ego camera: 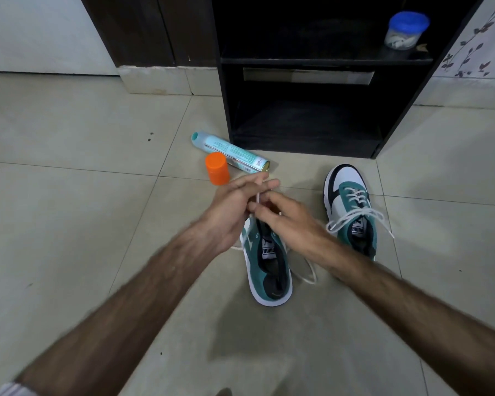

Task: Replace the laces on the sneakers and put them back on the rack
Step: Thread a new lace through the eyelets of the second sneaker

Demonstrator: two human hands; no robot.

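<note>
Two hands: left hand (226, 208) and right hand (283, 214) both pinching lace (258, 192), straight up over near sneaker (266, 261), left of laced sneaker (350, 207).

Unlaced sneaker (266, 270) left of laced one (352, 207), rack (306, 81) behind, spray can (229, 151) far-left.
</note>
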